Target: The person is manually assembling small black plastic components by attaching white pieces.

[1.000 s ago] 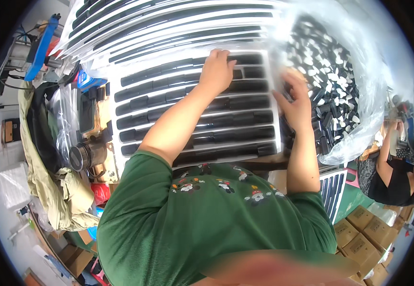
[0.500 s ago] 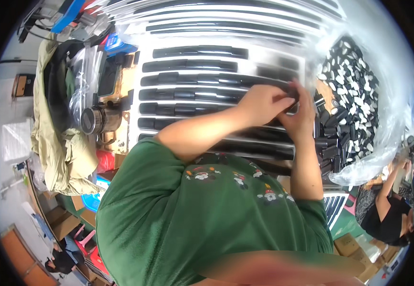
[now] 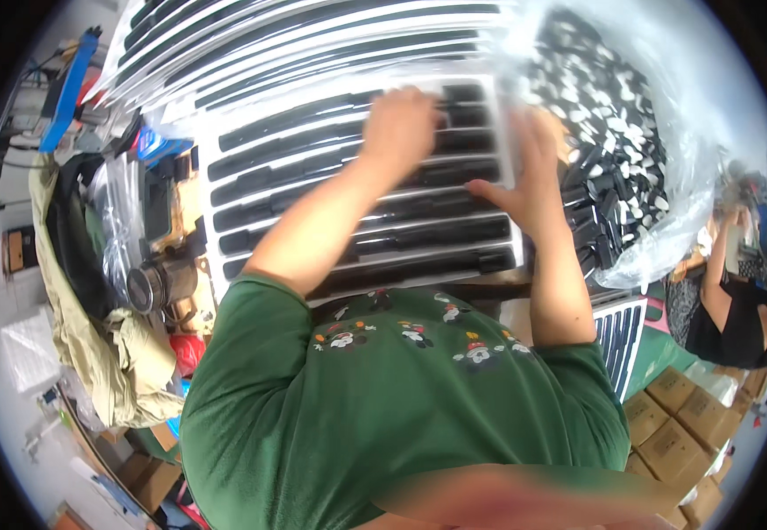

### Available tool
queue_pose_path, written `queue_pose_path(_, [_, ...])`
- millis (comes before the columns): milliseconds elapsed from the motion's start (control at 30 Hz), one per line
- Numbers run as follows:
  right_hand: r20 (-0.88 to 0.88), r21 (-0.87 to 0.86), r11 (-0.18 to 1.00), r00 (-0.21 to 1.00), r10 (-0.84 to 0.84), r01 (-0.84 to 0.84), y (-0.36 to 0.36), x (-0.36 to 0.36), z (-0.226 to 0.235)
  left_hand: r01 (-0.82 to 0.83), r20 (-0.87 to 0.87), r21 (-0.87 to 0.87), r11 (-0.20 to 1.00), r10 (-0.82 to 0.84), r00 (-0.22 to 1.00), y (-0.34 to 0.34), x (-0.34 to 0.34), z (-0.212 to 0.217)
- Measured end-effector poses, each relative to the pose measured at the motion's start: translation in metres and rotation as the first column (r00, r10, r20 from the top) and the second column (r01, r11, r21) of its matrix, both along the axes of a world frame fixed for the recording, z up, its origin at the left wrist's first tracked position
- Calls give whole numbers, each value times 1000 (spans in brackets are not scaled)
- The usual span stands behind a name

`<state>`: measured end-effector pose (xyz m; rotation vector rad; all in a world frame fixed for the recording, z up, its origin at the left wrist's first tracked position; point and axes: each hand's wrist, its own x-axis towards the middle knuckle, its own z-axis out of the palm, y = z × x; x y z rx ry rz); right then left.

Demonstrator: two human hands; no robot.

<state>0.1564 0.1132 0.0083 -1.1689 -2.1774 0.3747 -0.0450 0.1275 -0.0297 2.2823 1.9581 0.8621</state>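
A white tray [image 3: 209, 190] holds several rows of long, glossy black tubes [image 3: 313, 180]. Over the far rows, right of the tray's middle, my left hand [image 3: 399, 131] is closed, its fingers curled down on a black tube; the fingertips are partly hidden. My right hand [image 3: 535, 172] hovers at the tray's right edge, thumb stretched out to the left and fingers apart, somewhat blurred. Nothing shows in it. Just right of it lies a heap of small black caps [image 3: 617, 199], many with white ends, on clear plastic film.
More white trays [image 3: 335, 44] of black tubes are stacked beyond. To the left are a glass jar [image 3: 147, 287], a beige jacket [image 3: 74, 291] and a blue container [image 3: 161, 146]. Cardboard boxes [image 3: 675, 424] stand at the lower right. A co-worker [image 3: 732, 309] sits at the far right.
My hands, together at the tray's right side before, have come apart. The left has moved left and away over the far rows; the right has opened near the caps. The view has shifted.
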Motion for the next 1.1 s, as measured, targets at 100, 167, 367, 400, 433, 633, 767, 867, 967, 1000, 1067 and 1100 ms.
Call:
queue_pose_path(100, [-41,-73,994,996,-84,81,7,27,1,-10,-244,-1,1000,9,970,32,-26,-21])
queue_pose_path(167, [-45,-66,989,989,-138,135,13,45,-3,24,-235,-54,998,-36,971,37,-22,-26])
queue_pose_path(367, [-10,-325,877,926,-378,355,62,95,-3,191,138,28,981,-193,971,28,-41,-23])
queue_pose_path(400, [18,-214,911,934,-357,352,75,98,-8,180,71,42,983,-182,981,33,-52,-23])
queue_pose_path(433, [50,-102,935,940,-336,340,89,98,-13,167,5,84,982,-168,986,33,-60,-18])
queue_pose_path(633, [678,40,989,724,-129,139,142,72,-41,132,-342,-231,964,-208,916,17,-77,6])
queue_pose_path(767, [567,-2,974,803,-186,228,143,78,-35,88,-331,-345,934,-209,920,9,-96,6])
queue_pose_path(867, [428,138,968,869,-248,208,136,92,-30,151,-133,-244,958,-187,973,8,-105,-7])
queue_pose_path(967, [146,-20,967,958,-247,252,107,80,-8,77,278,-45,996,-61,959,-5,-81,4])
queue_pose_path(1000, [-44,-264,929,959,-278,258,88,64,5,113,420,-95,989,-63,905,-14,-65,7])
queue_pose_path(1067, [-330,-528,843,891,-312,99,49,18,20,220,647,-181,959,-52,760,-29,-36,6])
queue_pose_path(1100, [-579,-418,901,797,-171,-110,39,2,12,296,734,-210,932,-49,677,-35,-21,3])
